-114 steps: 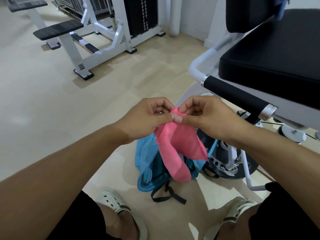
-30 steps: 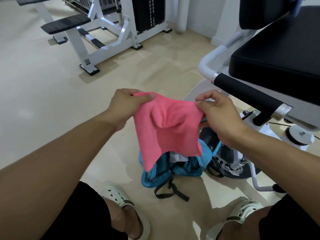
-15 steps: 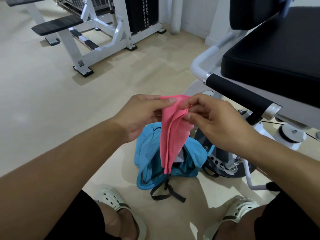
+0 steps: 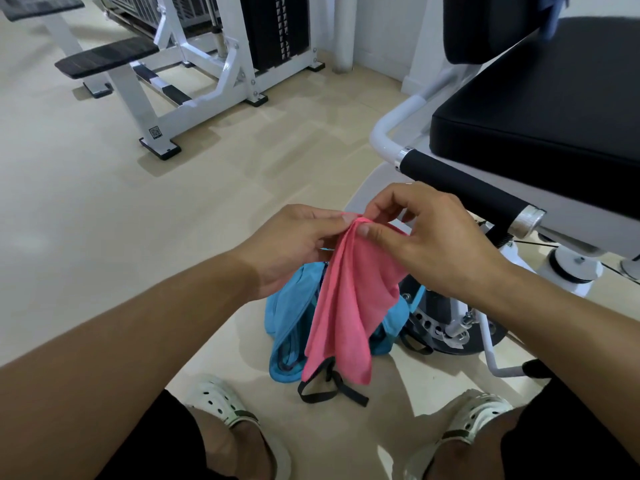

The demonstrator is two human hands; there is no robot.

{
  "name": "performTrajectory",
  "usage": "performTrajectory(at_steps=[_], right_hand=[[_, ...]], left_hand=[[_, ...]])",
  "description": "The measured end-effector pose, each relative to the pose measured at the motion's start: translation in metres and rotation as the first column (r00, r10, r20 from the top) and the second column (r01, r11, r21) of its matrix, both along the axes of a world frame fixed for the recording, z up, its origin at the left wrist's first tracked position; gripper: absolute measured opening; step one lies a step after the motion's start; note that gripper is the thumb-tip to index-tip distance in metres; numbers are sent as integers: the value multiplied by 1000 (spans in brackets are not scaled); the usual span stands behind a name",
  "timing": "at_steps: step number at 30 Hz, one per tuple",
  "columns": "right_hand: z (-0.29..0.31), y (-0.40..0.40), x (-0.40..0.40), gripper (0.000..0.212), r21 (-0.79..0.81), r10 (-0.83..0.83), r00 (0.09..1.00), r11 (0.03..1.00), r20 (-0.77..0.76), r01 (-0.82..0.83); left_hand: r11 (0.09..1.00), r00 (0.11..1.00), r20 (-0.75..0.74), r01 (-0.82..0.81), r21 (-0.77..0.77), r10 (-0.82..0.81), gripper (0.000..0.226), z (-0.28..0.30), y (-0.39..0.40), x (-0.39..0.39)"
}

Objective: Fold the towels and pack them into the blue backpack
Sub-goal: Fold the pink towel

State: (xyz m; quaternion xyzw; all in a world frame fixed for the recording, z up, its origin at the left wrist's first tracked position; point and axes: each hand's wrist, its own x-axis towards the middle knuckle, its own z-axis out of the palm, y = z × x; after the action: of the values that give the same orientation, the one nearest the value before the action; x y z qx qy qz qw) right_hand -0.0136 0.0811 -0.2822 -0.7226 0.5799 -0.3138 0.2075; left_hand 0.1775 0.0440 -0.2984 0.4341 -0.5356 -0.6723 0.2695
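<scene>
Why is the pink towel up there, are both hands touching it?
Touching. The head view shows the left hand and right hand pinching the pink towel at its top edge.

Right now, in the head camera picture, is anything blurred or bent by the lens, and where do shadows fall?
Head view: the pink cloth towel, pinched at its top by the left hand and the right hand, is sharp; the wide lens bends the white steel gym frame near the edges; soft shadows lie on the beige tiled floor around the blue fabric backpack.
</scene>
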Motion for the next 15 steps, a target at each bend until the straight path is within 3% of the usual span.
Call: performTrajectory(at_steps=[3,9,15], right_hand=[[0,0,0,10,6,-11,1000,1000,12,11],[0,1,0,5,20,-8,1000,1000,5,8],[-2,0,-1,17,33,-5,1000,999,-11,5]], left_hand=[[1000,1000,-15,11,26,-10,37,3,2,-1],[990,995,21,103,-93,-102,30,2,5,1],[977,986,142,112,-180,-87,27,-3,0,5]])
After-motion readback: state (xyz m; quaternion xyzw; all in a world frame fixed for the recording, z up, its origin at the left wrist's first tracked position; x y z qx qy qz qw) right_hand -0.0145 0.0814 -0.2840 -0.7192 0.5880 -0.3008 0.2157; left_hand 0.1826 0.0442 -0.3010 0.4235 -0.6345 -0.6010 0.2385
